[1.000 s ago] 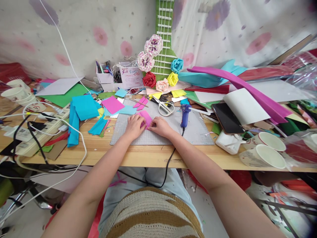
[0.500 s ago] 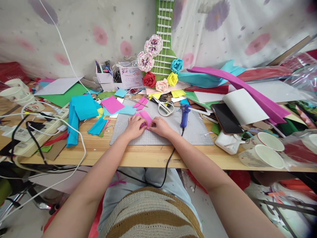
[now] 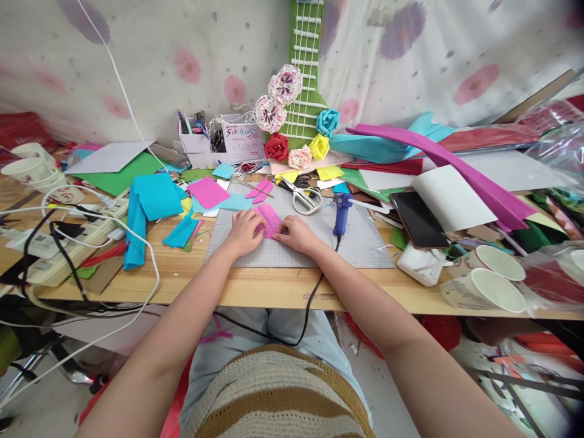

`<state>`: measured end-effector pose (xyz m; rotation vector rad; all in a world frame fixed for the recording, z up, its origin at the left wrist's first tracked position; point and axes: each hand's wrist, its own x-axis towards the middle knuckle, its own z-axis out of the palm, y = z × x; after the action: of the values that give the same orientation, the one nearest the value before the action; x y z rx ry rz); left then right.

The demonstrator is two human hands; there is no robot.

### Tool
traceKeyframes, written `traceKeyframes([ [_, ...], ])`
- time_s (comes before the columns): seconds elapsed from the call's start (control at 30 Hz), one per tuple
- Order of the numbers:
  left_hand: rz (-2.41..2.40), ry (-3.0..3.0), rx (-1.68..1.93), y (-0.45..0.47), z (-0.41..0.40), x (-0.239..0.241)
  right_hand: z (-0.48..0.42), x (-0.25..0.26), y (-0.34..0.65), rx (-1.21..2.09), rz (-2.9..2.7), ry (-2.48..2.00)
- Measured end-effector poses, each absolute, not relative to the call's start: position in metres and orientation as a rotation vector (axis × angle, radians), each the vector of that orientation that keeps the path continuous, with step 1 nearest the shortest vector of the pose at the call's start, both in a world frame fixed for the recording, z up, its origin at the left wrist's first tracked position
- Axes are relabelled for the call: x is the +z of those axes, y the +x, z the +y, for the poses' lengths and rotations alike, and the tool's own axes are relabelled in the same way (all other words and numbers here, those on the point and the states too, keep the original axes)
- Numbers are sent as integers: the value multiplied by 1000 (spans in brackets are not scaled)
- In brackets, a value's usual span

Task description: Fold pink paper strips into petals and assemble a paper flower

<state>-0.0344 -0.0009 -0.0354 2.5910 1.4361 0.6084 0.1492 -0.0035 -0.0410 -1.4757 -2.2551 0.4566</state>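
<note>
A pink piece of paper (image 3: 269,219) lies on the grey cutting mat (image 3: 296,255) between my two hands. My left hand (image 3: 247,232) closes on its left edge, fingers bent and thumb near the lower part. At the right edge, my right hand (image 3: 294,233) pinches the same sheet between thumb and fingers. Just beyond the paper rest white-handled scissors (image 3: 306,199) and two narrow folded pink pieces (image 3: 261,190). To the right of my right hand lies a blue hot glue gun (image 3: 341,216), its cord running down off the table's front edge.
Blue paper (image 3: 157,198) and a pink square (image 3: 208,192) lie at left, near a power strip (image 3: 77,249) with tangled cables. A green panel with paper flowers (image 3: 314,91) stands at the back. A phone (image 3: 418,219) and paper cups (image 3: 486,289) are on the right.
My left hand has shifted slightly left, away from the right hand, so more of the pink paper shows between them. The right hand stays nearly in place. The view has shifted slightly.
</note>
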Motion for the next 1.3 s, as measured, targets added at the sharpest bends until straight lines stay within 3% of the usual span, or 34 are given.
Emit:
traceKeyframes([
  [0.47,1458,2548,566,-28,1,-41,-6,-48,136,294,-2142,-1674],
  [0.97,1395,2633,492,-27,-5,-36,7,-41,169,700,-2237,-1209],
  [1.3,1519,2635,581,-18,-15,-35,14,-45,170,762,-2248,-1145],
])
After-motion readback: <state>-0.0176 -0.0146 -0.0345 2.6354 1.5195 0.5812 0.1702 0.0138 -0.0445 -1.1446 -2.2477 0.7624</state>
